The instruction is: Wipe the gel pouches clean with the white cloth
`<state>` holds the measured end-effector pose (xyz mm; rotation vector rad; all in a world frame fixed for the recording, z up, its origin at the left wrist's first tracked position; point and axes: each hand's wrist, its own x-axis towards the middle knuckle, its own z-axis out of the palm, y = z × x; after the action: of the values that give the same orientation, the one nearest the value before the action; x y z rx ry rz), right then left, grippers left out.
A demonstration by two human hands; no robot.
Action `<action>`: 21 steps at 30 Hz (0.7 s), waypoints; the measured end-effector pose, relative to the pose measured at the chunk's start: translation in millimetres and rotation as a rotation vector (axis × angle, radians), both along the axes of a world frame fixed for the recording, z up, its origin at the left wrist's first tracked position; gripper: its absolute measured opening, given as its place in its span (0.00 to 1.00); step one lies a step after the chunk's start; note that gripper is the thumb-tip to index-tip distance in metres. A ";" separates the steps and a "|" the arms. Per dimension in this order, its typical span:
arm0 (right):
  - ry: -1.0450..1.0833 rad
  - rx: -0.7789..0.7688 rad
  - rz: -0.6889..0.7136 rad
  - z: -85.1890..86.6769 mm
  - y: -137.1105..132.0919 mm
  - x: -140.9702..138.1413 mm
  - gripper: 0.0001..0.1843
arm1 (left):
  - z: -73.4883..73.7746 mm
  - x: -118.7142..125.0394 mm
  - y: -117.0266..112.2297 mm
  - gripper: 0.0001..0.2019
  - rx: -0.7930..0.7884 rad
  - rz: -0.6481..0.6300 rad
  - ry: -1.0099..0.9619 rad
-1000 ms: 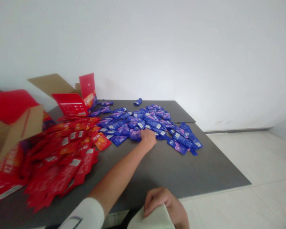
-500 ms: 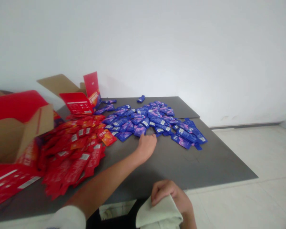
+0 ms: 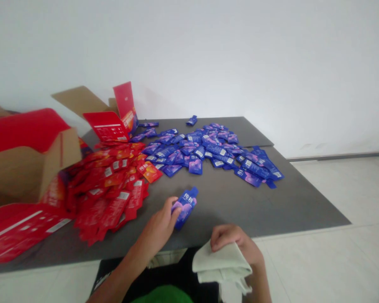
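Observation:
My left hand (image 3: 159, 227) is closed on a blue sachet (image 3: 186, 204) and holds it just above the near part of the grey table (image 3: 271, 206). My right hand (image 3: 235, 244) grips a folded pale cloth (image 3: 221, 263) at the table's front edge. A spread of several blue sachets (image 3: 208, 151) lies across the far middle of the table. A heap of red sachets (image 3: 113, 185) lies to the left of them, beside my left hand.
An open red and brown carton (image 3: 25, 160) stands at the left, with a flattened red box (image 3: 15, 231) in front of it. Another open red carton (image 3: 110, 118) stands at the back. A white wall rises behind, and pale floor tiles lie to the right.
My left hand has drawn back from the blue pile toward me, now with one blue sachet in it. My right hand has kept hold of the cloth.

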<state>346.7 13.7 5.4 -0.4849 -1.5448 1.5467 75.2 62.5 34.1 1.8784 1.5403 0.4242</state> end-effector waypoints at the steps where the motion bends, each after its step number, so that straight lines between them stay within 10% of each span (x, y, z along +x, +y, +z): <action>1: -0.010 0.004 -0.021 2.3 0.0 -0.7 0.13 | -6.6 -1.8 -5.1 0.23 0.071 -0.007 0.035; 13: -0.401 0.037 -0.828 17.4 20.8 -28.7 0.17 | -26.3 -24.0 -53.3 0.16 0.756 -0.375 0.179; 21: -1.011 0.563 -0.379 27.3 46.3 -78.6 0.29 | -35.4 -28.2 -54.8 0.21 0.650 -0.372 0.128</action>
<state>268.1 60.0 32.8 -1.2421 -2.3336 0.4839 47.0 7.7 -1.2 2.6732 1.1598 0.6990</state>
